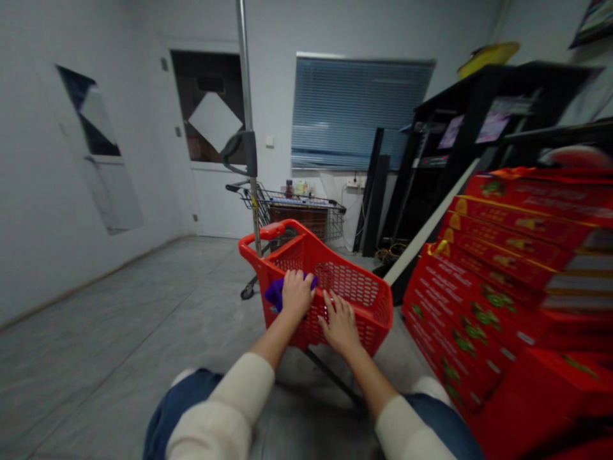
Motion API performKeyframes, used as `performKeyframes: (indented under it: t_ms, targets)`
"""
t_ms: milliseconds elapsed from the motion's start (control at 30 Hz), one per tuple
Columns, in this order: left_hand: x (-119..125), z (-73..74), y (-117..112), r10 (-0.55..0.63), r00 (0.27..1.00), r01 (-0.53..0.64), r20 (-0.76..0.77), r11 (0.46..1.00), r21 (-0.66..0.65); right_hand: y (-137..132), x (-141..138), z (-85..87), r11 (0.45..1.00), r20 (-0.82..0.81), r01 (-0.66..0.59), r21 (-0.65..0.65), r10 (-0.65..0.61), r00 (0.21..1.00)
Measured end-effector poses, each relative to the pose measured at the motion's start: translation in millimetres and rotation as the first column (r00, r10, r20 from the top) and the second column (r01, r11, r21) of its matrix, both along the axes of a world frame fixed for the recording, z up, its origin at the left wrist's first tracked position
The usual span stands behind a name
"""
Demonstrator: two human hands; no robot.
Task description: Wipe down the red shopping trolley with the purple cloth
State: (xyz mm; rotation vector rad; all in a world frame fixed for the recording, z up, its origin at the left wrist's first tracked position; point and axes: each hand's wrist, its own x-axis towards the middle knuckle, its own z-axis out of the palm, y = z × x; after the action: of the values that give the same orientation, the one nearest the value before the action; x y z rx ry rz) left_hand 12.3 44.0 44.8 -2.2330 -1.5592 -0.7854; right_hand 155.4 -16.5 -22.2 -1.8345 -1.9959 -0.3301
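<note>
Directly before me stands a red plastic shopping cart (340, 262) with perforated sides and a red handle at its left end. My left hand (297, 294) is closed over a purple cloth (275, 294), pressed against the cart's near upper rim. Part of the cloth sticks out on both sides of the fingers. To its right, my right hand (340, 319) lies on the cart's near side with its fingers spread and nothing held. The cart's dark leg shows below the basket.
A metal pole (246, 83) with a grey grip rises behind the cart's handle. Behind it stands a black wire cart (335, 220) bearing small items. Stacked red boxes (488, 287) crowd the right side, near a black shelf (498, 83) and a leaning pale board (431, 220).
</note>
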Motion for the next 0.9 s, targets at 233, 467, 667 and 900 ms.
performKeyframes:
  t_ms: [233, 467, 667, 900]
  targets:
    - [10, -4.5, 1, -0.078, 0.995, 0.077, -0.062, 0.997, -0.013, -7, 9, -8.7, 0.996, -0.025, 0.078, 0.047, -0.077, 0.997]
    - [-26, 9.5, 23, 0.031, 0.998, -0.028, -0.062, 0.998, 0.048, -3, 4, -8.2, 0.998, -0.039, 0.053, 0.024, -0.052, 0.998]
    - [21, -13.0, 1, -0.017, 1.0, 0.017, 0.017, 1.0, -0.014, -3, 3, -10.7, 0.998, -0.015, 0.055, 0.04, -0.054, 0.998]
    - [20, -13.9, 0, -0.148, 0.988, 0.147, -0.043, 0.989, -0.028, -19, 31, -14.6, 0.978, -0.021, 0.2, 0.057, -0.199, 0.98]
